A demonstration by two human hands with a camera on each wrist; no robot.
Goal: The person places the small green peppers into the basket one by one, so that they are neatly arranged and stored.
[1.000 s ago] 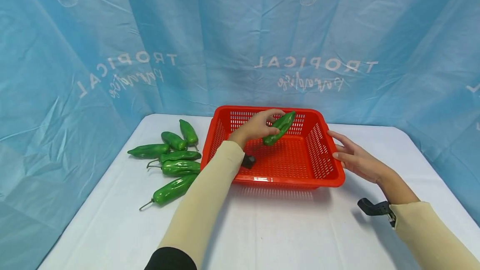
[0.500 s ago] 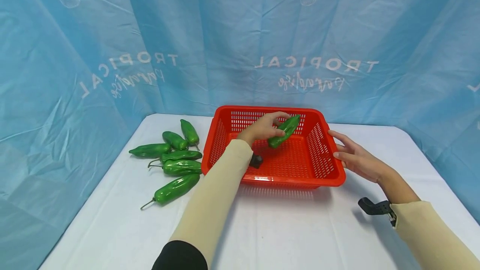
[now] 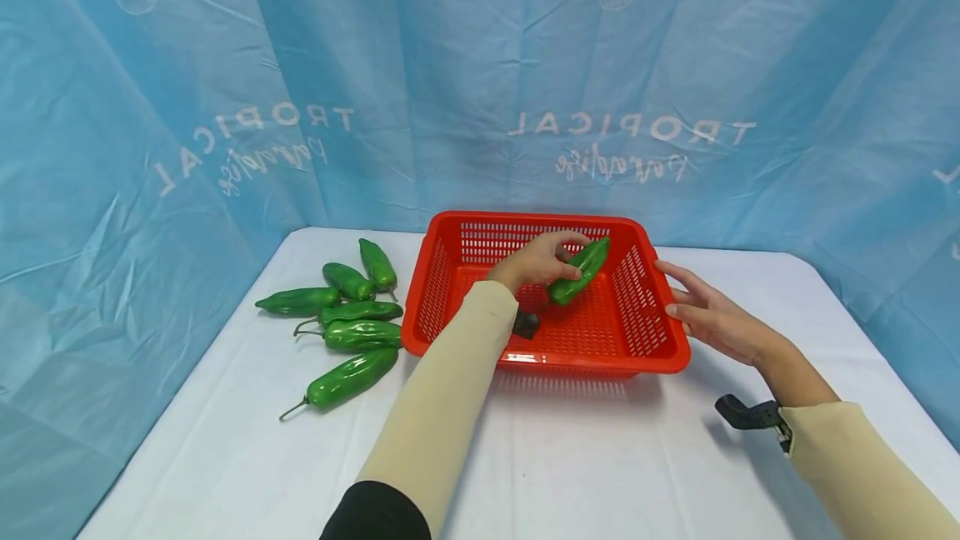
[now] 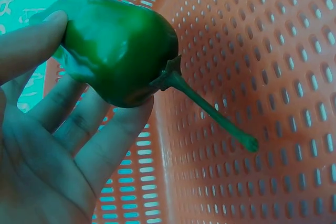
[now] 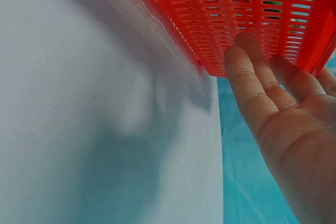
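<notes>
My left hand (image 3: 534,263) pinches a green chili pepper (image 3: 582,275) between thumb and fingers, inside the red plastic basket (image 3: 585,365). In the left wrist view the pepper (image 4: 121,51) points its stem away from the palm, toward the basket's perforated wall (image 4: 262,66). At the basket's right end, my right hand (image 3: 712,319) touches the rim from outside. Seen from the right wrist, that hand (image 5: 294,108) has its fingers nearly straight against the slotted outer wall (image 5: 236,14).
Several green chili peppers (image 3: 352,377) lie on the white tablecloth (image 3: 570,457) left of the basket. Their stems point various ways. A blue printed curtain (image 3: 465,65) hangs close behind the basket and along both sides of the table.
My left hand has carried the pepper rightward and lower into the basket. My right hand stays at the right rim, and the basket and the other peppers keep their places.
</notes>
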